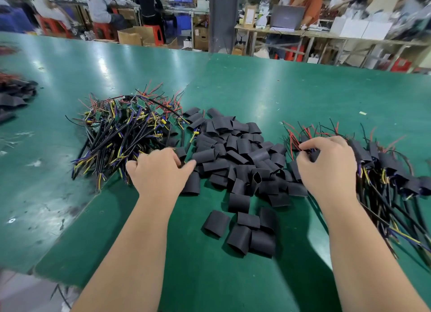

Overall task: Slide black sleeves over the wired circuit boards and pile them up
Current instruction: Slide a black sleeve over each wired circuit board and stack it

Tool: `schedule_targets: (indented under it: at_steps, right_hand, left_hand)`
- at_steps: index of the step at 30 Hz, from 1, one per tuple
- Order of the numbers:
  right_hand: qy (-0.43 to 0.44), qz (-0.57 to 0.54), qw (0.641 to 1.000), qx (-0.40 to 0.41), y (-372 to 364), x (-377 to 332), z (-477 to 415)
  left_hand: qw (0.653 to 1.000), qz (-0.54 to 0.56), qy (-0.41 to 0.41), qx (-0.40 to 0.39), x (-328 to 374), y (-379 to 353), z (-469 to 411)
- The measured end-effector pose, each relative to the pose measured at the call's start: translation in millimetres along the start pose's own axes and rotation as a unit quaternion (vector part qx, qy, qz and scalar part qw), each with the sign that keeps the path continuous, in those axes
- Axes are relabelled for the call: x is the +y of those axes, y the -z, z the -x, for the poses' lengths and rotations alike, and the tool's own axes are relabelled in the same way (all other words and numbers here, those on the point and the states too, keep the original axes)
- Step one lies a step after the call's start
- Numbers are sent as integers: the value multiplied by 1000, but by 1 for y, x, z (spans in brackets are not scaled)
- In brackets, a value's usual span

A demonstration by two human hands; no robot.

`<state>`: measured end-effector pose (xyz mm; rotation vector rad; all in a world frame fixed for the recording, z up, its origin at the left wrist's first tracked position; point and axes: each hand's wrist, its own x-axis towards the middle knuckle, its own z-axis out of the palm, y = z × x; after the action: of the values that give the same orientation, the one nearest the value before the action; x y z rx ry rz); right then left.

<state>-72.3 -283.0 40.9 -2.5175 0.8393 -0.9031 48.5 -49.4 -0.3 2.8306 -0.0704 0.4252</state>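
A tangled heap of bare wired circuit boards (126,129) lies at the left of the green table (291,94). Loose black sleeves (235,153) are heaped in the middle. At the right lies a pile of sleeved boards (387,169) with red, black, yellow and blue wires. My left hand (158,171) rests at the near edge of the bare-board heap, fingers curled down over wires and a sleeve; what it holds is hidden. My right hand (326,162) pinches a sleeved board (312,154) at the left edge of the right pile.
A few stray sleeves (245,232) lie near me in the middle. More dark sleeves and wires (14,94) sit at the far left edge. Beyond the table stand a grey pillar (224,17), benches, red stools, cartons and seated people.
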Motion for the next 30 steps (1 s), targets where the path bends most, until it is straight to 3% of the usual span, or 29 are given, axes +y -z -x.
schedule_targets:
  at_steps: [2,8,14,18,20,23,24,26,30]
  right_hand:
    - [5,-8,1000,-6,-1,0,0]
    - [15,-46,999,-6,-4,-3,5]
    - [24,-92,995,-12,-8,-9,9]
    - [-14,-198,978,-57,-8,-19,13]
    - [-64,-343,924,-158,-10,-27,18]
    - [-146,-622,710,-295,-13,-39,24]
    - [-154,-667,665,-298,-13,-40,24]
    - [-156,-714,629,-265,-13,-40,21]
    - [-263,-715,618,-193,-13,-37,13]
  left_hand:
    - [999,-26,4,-31,1,-1,0]
    - [999,-16,31,-26,-1,-4,0]
    - [985,105,84,107,-2,5,-1]
    - [973,161,41,160,-1,8,-2]
    - [971,173,1,163,3,9,-2]
    - [972,163,-70,154,7,9,0]
    - [973,156,-90,145,8,8,1]
    - [975,141,-122,124,10,8,3]
    - [968,135,-174,122,13,12,8]
